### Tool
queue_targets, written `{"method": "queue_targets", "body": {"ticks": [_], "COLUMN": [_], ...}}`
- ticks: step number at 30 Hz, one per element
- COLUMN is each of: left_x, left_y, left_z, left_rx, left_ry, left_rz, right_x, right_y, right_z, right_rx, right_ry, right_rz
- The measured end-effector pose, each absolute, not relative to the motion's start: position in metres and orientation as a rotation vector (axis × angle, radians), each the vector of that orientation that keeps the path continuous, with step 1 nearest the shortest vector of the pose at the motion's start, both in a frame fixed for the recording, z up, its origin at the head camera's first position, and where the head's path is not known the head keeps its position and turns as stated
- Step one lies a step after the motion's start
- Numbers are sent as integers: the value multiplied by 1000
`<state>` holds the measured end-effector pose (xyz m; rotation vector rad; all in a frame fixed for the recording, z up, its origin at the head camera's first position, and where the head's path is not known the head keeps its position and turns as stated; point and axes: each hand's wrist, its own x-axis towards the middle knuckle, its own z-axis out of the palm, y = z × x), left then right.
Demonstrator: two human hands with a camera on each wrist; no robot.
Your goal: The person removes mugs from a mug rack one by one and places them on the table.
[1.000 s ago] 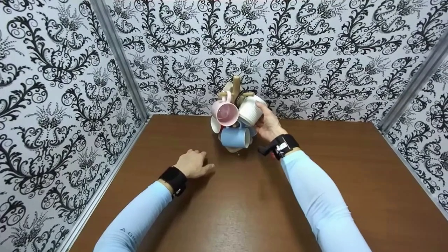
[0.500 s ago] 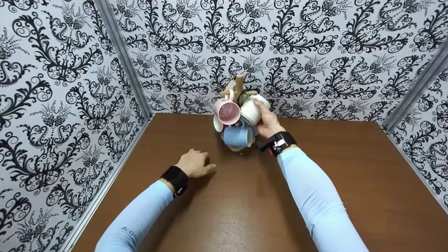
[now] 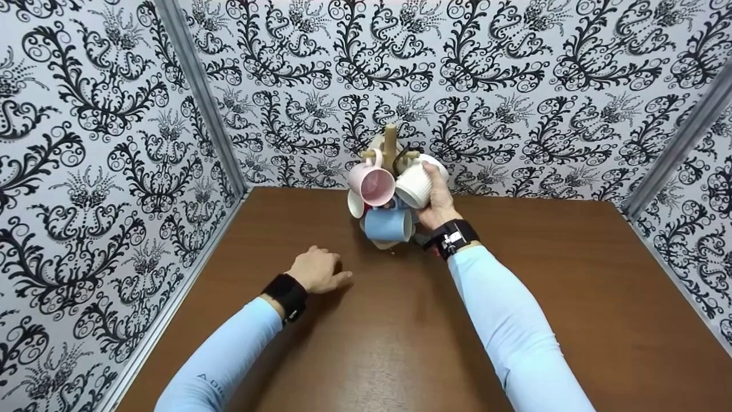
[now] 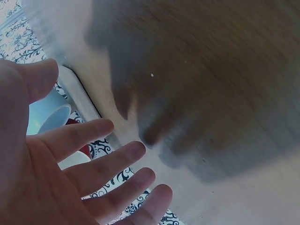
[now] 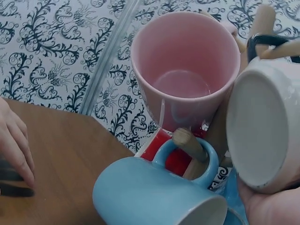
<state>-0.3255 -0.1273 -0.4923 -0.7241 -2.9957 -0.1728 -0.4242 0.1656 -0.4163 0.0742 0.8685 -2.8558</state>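
Note:
A wooden mug tree [image 3: 390, 140] stands near the back wall, hung with several mugs. My right hand [image 3: 437, 197] grips a white ribbed mug [image 3: 414, 183] at the tree's right side. Its base [image 5: 258, 131] faces the right wrist camera; its dark handle [image 5: 255, 44] is at an upper peg, and I cannot tell how far it is on. A pink mug [image 3: 372, 180] hangs to its left, a light blue mug [image 3: 388, 224] below. Held over the table, left of the tree, my left hand [image 3: 315, 270] has loose, spread fingers [image 4: 110, 164] and holds nothing.
Behind the front mugs, a red mug [image 5: 176, 157] is partly hidden. A pale mug [image 3: 355, 204] hangs at the tree's left. The brown table [image 3: 366, 343] is bounded by patterned walls [image 3: 514, 103] at the back and sides.
The white mug has turned in my right hand's grip, its base swinging toward the lower left. The right hand and wrist have shifted slightly left. My left hand stays nearly still.

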Motion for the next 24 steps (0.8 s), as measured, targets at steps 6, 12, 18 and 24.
{"method": "queue_targets", "body": {"ticks": [6,12,18,24], "left_x": [-326,-327,-328,-329], "left_y": [-125,-122,-122,-123], "left_z": [-491,-492,-493,-491], "left_rx": [-725,-742,-752,-763], "left_ry": [-3012,-3015,-3006,-2996], "left_rz": [-147,-183,-174,-161], "right_x": [-424,-424,-426,-424], "right_y": [168,168,165,163], "right_z": [-415,-412,-409,-407], "right_rx": [32,0,-220,-211], "right_ry": [815,834,785,855], "right_rz": [-2901,-2924,-2942,-2942]}}
